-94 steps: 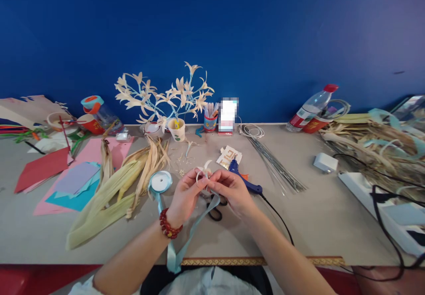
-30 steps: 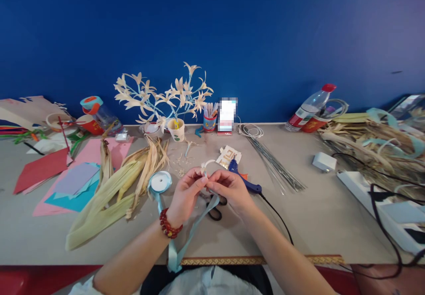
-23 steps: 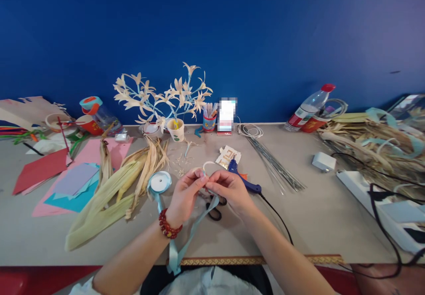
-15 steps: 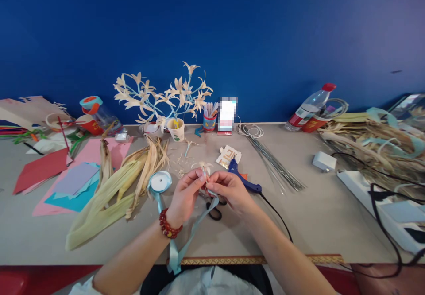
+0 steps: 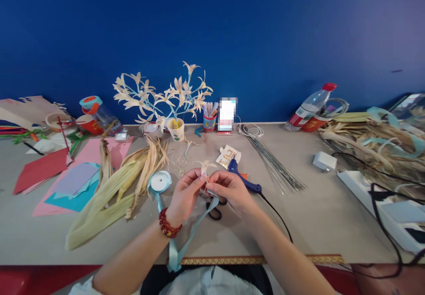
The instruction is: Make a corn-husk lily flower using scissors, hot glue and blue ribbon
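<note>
A small pale husk flower point(image 5: 208, 165) sticks up between my fingertips. My left hand point(image 5: 187, 194) pinches its base with thumb and forefinger. My right hand point(image 5: 229, 190) is closed on the light blue ribbon point(image 5: 195, 228) just below the flower, its fingertips close to the left ones. The ribbon loops down to the table's front edge and back up to its white spool point(image 5: 160, 181), left of my hands. Behind my right hand lies a blue glue gun point(image 5: 244, 180). Black-handled scissors point(image 5: 214, 213) lie partly hidden beneath my hands.
Husk flowers stand in a paper cup point(image 5: 175, 132) at the back. Corn husks point(image 5: 109, 202) and coloured papers point(image 5: 75, 182) lie left. To the right are metal wires point(image 5: 279, 164), a white adapter point(image 5: 324, 161), a power strip point(image 5: 361, 195) and a tilted bottle point(image 5: 307, 109).
The flower between my fingertips has turned slightly and shows a little higher. Both hands have stayed nearly in place.
</note>
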A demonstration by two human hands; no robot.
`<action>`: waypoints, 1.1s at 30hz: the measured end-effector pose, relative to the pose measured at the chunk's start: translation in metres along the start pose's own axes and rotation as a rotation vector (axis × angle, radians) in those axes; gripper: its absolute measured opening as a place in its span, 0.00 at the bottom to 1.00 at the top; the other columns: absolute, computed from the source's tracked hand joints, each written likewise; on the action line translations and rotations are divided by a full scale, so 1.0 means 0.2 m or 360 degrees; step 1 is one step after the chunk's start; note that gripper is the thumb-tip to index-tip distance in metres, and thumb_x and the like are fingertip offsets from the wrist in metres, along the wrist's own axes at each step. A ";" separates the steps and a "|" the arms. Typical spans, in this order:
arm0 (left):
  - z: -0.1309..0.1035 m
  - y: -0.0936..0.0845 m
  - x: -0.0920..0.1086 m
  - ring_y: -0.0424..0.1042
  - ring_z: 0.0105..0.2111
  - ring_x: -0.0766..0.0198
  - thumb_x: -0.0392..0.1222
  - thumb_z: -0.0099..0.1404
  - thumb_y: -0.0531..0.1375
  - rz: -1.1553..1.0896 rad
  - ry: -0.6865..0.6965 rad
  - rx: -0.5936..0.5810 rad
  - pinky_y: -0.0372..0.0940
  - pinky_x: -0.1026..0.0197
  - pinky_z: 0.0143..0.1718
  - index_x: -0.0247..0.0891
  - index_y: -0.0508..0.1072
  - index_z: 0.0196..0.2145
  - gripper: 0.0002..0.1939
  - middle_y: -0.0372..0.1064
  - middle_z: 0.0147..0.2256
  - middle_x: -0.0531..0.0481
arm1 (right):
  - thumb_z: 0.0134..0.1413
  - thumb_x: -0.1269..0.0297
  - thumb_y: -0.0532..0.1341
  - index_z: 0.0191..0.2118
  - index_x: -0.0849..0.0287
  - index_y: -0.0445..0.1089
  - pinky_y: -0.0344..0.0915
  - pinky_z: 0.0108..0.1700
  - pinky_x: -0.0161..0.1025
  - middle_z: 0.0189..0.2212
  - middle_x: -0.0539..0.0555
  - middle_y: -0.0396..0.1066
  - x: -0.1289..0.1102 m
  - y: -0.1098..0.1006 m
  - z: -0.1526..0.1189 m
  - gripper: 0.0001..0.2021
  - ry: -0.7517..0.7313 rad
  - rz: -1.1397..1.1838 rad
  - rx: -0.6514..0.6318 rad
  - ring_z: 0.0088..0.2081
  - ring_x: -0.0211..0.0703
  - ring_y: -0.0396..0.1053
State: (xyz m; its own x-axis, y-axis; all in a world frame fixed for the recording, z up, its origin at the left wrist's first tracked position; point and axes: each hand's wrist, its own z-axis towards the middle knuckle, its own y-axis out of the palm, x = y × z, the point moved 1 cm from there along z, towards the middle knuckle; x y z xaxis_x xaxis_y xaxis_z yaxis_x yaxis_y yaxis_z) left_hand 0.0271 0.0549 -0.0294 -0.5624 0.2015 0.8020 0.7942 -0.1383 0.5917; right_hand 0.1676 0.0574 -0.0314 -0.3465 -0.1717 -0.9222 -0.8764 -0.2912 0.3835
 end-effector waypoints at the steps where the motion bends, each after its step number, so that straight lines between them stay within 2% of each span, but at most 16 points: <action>1: 0.00 0.00 0.00 0.63 0.27 0.70 0.40 0.58 0.65 0.0002 -0.0005 -0.0015 0.60 0.66 0.31 0.35 0.72 0.28 0.07 0.66 0.27 0.53 | 0.45 0.61 0.71 0.28 0.62 0.73 0.62 0.29 0.32 0.23 0.50 0.72 0.00 0.00 0.00 0.10 0.0012 0.0019 -0.0027 0.25 0.34 0.66; 6: 0.00 0.01 0.00 0.62 0.26 0.71 0.41 0.59 0.64 -0.0017 -0.0012 -0.0043 0.60 0.67 0.29 0.35 0.71 0.28 0.08 0.64 0.26 0.54 | 0.45 0.62 0.71 0.28 0.62 0.72 0.61 0.28 0.31 0.23 0.50 0.73 -0.01 0.00 0.01 0.10 0.0043 0.0068 -0.0061 0.24 0.34 0.66; 13: -0.01 0.00 0.01 0.62 0.27 0.71 0.38 0.57 0.66 0.0099 0.0069 -0.0051 0.60 0.67 0.31 0.35 0.70 0.28 0.08 0.63 0.27 0.55 | 0.44 0.61 0.71 0.27 0.61 0.72 0.62 0.28 0.32 0.22 0.49 0.72 0.00 0.01 0.00 0.11 -0.0031 0.0010 0.0043 0.24 0.34 0.66; 18: -0.01 0.00 0.01 0.62 0.27 0.71 0.39 0.57 0.66 0.0042 0.0010 -0.0010 0.59 0.67 0.30 0.36 0.70 0.27 0.08 0.63 0.27 0.55 | 0.43 0.61 0.72 0.28 0.61 0.73 0.63 0.30 0.33 0.23 0.49 0.72 0.00 0.00 0.00 0.11 0.0047 0.0005 -0.0005 0.25 0.35 0.67; 27: -0.01 0.01 0.02 0.62 0.25 0.70 0.41 0.58 0.65 0.0006 -0.0065 -0.0093 0.60 0.66 0.27 0.35 0.70 0.26 0.09 0.63 0.25 0.54 | 0.43 0.59 0.72 0.27 0.62 0.72 0.62 0.27 0.32 0.23 0.51 0.73 -0.02 0.01 0.00 0.13 0.0148 0.0047 -0.0104 0.24 0.35 0.67; 33: -0.01 0.01 0.01 0.63 0.27 0.70 0.40 0.54 0.68 0.0041 0.0017 -0.0006 0.61 0.67 0.30 0.36 0.71 0.28 0.09 0.65 0.27 0.55 | 0.44 0.58 0.71 0.25 0.61 0.71 0.61 0.27 0.32 0.21 0.49 0.71 -0.01 0.01 0.00 0.13 0.0012 -0.0005 0.0011 0.23 0.33 0.65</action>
State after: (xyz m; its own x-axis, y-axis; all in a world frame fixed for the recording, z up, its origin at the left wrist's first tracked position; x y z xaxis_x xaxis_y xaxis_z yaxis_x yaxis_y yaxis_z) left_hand 0.0263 0.0535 -0.0265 -0.5443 0.1875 0.8177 0.8076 -0.1467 0.5712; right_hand 0.1667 0.0569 -0.0278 -0.3414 -0.1777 -0.9230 -0.8797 -0.2854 0.3803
